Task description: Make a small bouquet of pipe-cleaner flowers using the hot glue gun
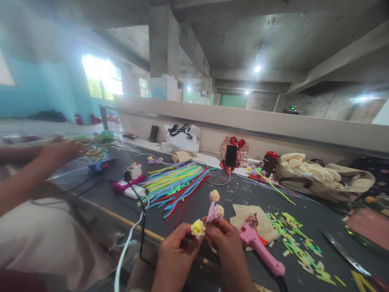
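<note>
At the front of the dark table, my left hand (pixel 176 253) pinches a small fuzzy flower with a yellow centre and cream petals (pixel 198 228). Close beside it, my right hand (pixel 229 249) is closed on a flower sprig (pixel 213 211) with lilac and peach fuzzy blooms that rise above the fingers. The fingertips of both hands nearly meet, and the stems between them are mostly hidden. Right of my hands, a pink glue gun (pixel 261 249) lies on a beige cloth (pixel 243 215). Behind them spreads a bundle of coloured pipe cleaners (pixel 176 182).
Cut pipe cleaner pieces (pixel 299 239) lie scattered at right, near scissors or a blade (pixel 346 251). A power strip (pixel 130 188) and its cables are at left. A phone (pixel 231 156) leans at the back. A co-worker's arms (pixel 45 166) reach in from the left.
</note>
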`<control>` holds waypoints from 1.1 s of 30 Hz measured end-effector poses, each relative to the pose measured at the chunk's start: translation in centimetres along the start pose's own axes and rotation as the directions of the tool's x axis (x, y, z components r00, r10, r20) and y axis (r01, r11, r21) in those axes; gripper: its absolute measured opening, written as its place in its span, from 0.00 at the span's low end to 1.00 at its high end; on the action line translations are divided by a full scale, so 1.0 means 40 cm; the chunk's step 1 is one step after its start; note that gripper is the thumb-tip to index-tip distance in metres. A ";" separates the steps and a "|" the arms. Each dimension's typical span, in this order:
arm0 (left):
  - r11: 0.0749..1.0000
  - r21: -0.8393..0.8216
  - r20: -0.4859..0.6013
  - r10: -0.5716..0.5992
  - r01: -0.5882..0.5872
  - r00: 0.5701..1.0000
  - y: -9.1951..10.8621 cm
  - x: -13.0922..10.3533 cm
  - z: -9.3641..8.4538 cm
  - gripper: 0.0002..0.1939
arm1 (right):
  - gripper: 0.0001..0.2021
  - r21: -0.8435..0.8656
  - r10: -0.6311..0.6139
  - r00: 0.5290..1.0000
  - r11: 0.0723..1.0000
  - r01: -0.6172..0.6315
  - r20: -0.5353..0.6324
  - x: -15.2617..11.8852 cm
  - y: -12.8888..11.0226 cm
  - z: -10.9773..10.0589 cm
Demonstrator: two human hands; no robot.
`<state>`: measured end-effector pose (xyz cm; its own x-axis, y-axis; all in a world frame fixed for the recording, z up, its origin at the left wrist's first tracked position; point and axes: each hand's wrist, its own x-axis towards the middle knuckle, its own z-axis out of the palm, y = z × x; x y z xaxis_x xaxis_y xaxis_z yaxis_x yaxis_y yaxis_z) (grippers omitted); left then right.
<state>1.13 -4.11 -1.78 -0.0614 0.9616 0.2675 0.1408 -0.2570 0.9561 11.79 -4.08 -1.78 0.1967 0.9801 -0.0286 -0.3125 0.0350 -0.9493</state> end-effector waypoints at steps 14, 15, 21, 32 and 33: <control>0.803 -0.422 0.314 -0.305 0.420 0.899 -0.012 0.016 0.010 0.10 | 0.12 0.172 0.045 0.988 0.983 -0.070 0.145 0.009 0.022 -0.021; 0.764 -0.462 0.336 -0.320 0.451 0.886 -0.013 0.016 0.011 0.09 | 0.12 0.181 0.058 0.984 0.979 -0.089 0.169 0.009 0.023 -0.022; 0.530 -0.577 0.484 -0.392 0.622 0.782 -0.026 0.009 0.030 0.08 | 0.12 0.312 0.120 0.965 0.931 -0.191 0.234 0.015 0.034 -0.026; 0.597 -0.602 0.384 -0.365 0.529 0.848 0.005 0.013 0.021 0.10 | 0.16 0.215 0.081 0.980 0.969 -0.120 0.179 0.028 -0.005 -0.018; 0.606 -0.605 0.375 -0.355 0.516 0.857 0.006 0.014 0.021 0.10 | 0.16 0.221 0.079 0.982 0.968 -0.115 0.169 0.029 -0.004 -0.017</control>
<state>1.95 -3.56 -1.48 0.2675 0.9510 -0.1550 -0.5446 0.2820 0.7899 12.71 -3.08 -1.87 0.0117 0.9987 -0.0498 -0.5305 -0.0360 -0.8469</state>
